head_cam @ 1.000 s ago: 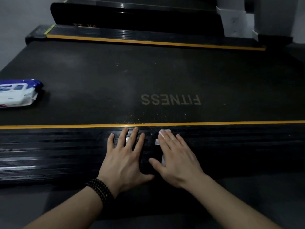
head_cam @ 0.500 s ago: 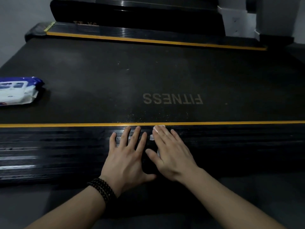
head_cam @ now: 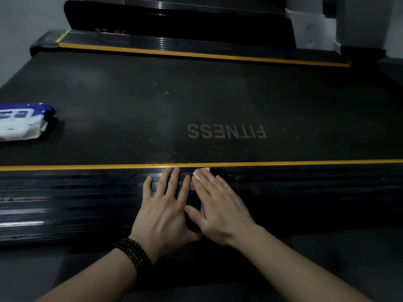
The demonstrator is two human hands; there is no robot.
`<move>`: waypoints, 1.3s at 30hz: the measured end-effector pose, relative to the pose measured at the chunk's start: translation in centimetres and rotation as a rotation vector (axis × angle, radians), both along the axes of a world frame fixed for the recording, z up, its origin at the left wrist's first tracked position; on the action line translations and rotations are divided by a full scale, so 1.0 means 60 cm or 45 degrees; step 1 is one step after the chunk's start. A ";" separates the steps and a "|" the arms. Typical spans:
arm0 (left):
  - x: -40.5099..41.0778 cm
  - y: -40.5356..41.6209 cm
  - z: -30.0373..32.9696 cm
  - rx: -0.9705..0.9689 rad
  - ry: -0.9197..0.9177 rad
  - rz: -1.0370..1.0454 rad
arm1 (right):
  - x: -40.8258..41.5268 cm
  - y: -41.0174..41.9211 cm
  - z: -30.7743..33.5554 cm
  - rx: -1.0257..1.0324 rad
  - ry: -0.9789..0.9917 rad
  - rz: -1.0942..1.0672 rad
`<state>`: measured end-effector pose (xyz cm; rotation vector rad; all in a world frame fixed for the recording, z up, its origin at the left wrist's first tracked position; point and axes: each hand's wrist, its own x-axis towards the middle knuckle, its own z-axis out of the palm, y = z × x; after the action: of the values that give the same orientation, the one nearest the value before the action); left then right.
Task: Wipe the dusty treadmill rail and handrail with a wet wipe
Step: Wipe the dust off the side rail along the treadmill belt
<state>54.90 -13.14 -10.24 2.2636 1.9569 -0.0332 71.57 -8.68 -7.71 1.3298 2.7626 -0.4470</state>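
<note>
both hands lie flat, fingers straight, on the near rail (head_cam: 87, 201) of the treadmill, side by side. the right hand (head_cam: 220, 205) presses a white wipe (head_cam: 201, 171) against the ribbed rail, its edge showing past the fingertips by the yellow stripe (head_cam: 65, 167). the left hand (head_cam: 165, 210) grasps nothing. a wipe pack (head_cam: 21, 120) lies on the belt (head_cam: 130, 105) at its left edge.

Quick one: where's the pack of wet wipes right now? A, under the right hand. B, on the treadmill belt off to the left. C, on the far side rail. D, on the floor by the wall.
B: the pack of wet wipes lies on the dark treadmill belt at the left edge of view, away from both hands.
</note>
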 end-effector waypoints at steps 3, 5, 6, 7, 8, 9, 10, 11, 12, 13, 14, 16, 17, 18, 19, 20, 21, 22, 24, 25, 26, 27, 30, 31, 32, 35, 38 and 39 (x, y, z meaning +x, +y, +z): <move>0.000 0.002 0.001 0.003 0.044 -0.004 | 0.036 -0.019 0.005 0.005 -0.053 0.069; 0.000 0.002 0.000 0.013 0.035 0.006 | 0.052 -0.006 0.008 0.033 -0.086 0.027; 0.000 0.002 0.001 0.013 0.028 0.005 | 0.050 0.005 0.010 0.040 -0.091 -0.012; 0.000 0.001 -0.001 0.008 0.023 0.004 | 0.043 0.016 0.008 0.038 -0.087 -0.054; 0.000 0.001 -0.001 0.004 0.017 0.005 | 0.030 0.025 0.005 0.032 -0.072 -0.086; 0.001 0.001 0.002 0.001 0.012 0.009 | 0.016 0.029 0.003 0.027 -0.051 -0.104; 0.000 0.002 0.003 -0.002 0.010 0.011 | 0.004 0.029 0.001 0.024 -0.032 -0.102; 0.001 0.002 0.003 -0.006 0.008 0.011 | -0.003 0.024 0.000 0.018 -0.021 -0.078; 0.001 0.002 0.003 -0.009 0.003 0.010 | -0.004 0.015 0.001 0.010 -0.015 -0.039; 0.000 0.003 0.004 -0.003 -0.001 0.008 | 0.001 0.005 0.004 0.003 -0.014 0.005; 0.000 0.003 0.004 0.005 -0.003 0.006 | 0.012 -0.005 0.007 -0.002 -0.024 0.043; 0.000 0.002 0.004 0.010 0.009 0.005 | 0.042 -0.013 0.011 0.012 -0.079 0.064; 0.000 0.001 0.004 0.010 0.015 0.004 | 0.053 -0.008 0.013 0.028 -0.110 0.037; 0.000 0.000 0.004 0.013 0.016 0.004 | 0.057 0.000 0.015 0.043 -0.135 -0.005; 0.000 0.000 0.004 0.011 0.014 0.004 | 0.055 0.012 0.014 0.054 -0.147 -0.051; 0.001 0.000 0.003 0.007 0.012 0.006 | 0.047 0.023 0.012 0.060 -0.141 -0.088; 0.002 0.000 0.005 0.007 0.006 0.012 | 0.034 0.031 0.009 0.061 -0.122 -0.109; 0.001 0.001 0.006 0.005 0.001 0.015 | 0.020 0.034 0.007 0.060 -0.100 -0.111; 0.001 0.001 0.007 -0.011 0.003 0.016 | 0.002 0.023 0.003 0.047 -0.063 -0.065; 0.002 0.001 0.007 -0.015 0.004 0.015 | 0.004 0.010 0.005 0.037 -0.052 -0.032; 0.002 0.002 0.007 -0.014 0.007 0.013 | 0.011 -0.002 0.005 0.032 -0.048 -0.003; 0.001 0.002 0.006 -0.010 0.010 0.012 | 0.023 -0.011 0.006 0.036 -0.055 0.016; 0.001 0.001 0.004 0.017 -0.005 0.017 | 0.045 -0.004 0.008 0.070 -0.104 -0.032; 0.000 0.000 0.004 0.015 -0.003 0.014 | 0.041 0.005 0.008 0.071 -0.115 -0.065; 0.000 0.000 0.003 0.009 0.004 0.012 | 0.033 0.015 0.005 0.070 -0.110 -0.098; 0.003 0.000 0.007 0.004 0.020 0.018 | 0.004 0.028 -0.002 0.064 -0.045 -0.134; 0.003 0.000 0.008 -0.024 0.027 0.019 | 0.010 0.004 0.000 0.056 -0.040 -0.059; 0.003 -0.001 0.008 -0.025 0.026 0.018 | 0.019 -0.008 0.002 0.050 -0.039 -0.027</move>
<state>55.08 -13.19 -9.76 2.2457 1.9743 -0.0742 72.74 -9.17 -7.56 1.3632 2.7495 -0.3722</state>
